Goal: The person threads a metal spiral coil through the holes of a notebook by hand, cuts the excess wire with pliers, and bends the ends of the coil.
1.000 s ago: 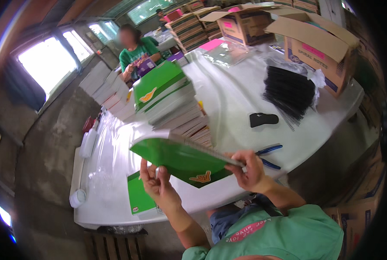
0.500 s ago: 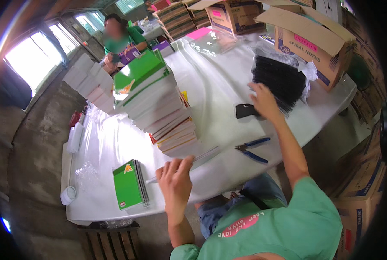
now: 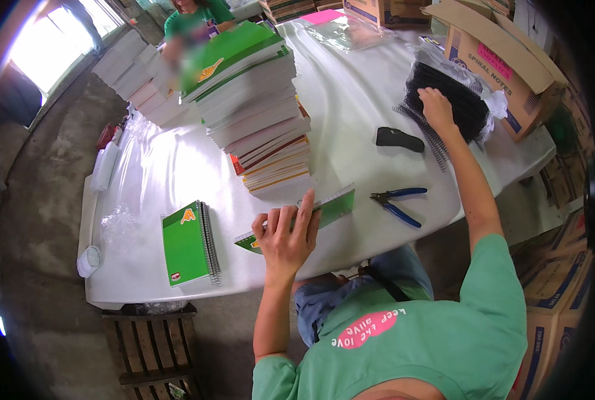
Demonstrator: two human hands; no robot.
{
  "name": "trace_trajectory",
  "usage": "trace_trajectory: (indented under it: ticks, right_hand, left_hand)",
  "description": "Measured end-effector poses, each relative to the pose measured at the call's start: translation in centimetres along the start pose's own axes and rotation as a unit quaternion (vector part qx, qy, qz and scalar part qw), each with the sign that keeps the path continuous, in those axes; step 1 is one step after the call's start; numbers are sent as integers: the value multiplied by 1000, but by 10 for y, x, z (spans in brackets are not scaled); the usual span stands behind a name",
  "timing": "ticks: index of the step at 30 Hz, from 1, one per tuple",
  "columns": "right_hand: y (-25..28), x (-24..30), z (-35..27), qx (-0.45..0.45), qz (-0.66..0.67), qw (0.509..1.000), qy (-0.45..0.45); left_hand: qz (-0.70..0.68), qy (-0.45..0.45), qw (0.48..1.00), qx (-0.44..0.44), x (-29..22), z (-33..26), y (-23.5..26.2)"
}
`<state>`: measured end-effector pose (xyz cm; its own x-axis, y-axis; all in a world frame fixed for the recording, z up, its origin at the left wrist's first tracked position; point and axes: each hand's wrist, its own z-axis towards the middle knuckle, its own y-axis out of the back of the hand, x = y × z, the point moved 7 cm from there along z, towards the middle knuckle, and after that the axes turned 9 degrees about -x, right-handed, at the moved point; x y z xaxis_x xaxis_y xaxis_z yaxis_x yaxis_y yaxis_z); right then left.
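Note:
My left hand (image 3: 285,233) is closed round the upper edge of a thin green-covered notebook (image 3: 338,207), which stands tilted on the table with a row of punched holes along its top edge. My right hand (image 3: 437,110) reaches to the back right, its fingers bent and closed on the black spiral coils (image 3: 467,100) heaped in plastic wrap. Some coils hang loose along the pile's near left side. Left of my left hand lies a stack of green spiral notebooks (image 3: 185,245). Blue-handled cutting pliers (image 3: 401,205) lie with handles spread between my arms.
A tall stack of notebooks and paper blocks (image 3: 257,127) stands ahead of my left hand. Near the coils lies a small black object (image 3: 399,139). An open carton (image 3: 491,67) stands at the back right. A co-worker in a green shirt (image 3: 201,17) sits across the white-covered table (image 3: 131,267).
My right hand has moved farther in, onto the coils. The notebook in my left hand has turned from edge-on to showing its green cover. The view has shifted slightly.

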<state>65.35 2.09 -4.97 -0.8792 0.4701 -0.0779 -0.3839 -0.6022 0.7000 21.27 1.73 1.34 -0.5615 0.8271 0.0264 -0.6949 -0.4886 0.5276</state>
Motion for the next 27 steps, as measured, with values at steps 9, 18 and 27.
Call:
trace_trajectory:
  ticks: [9,18,27]
  right_hand:
    - [194,130,-19,-101,373,922,21]
    - [183,239,-115,224,571,786,-77]
    - [187,235,-102,145,468,866,100]
  left_hand:
    - [34,26,999,-10,5,-5,-4]
    - [43,19,999,-1,-6,-7,-5]
    - [22,-24,999,-32,-19,-12,11]
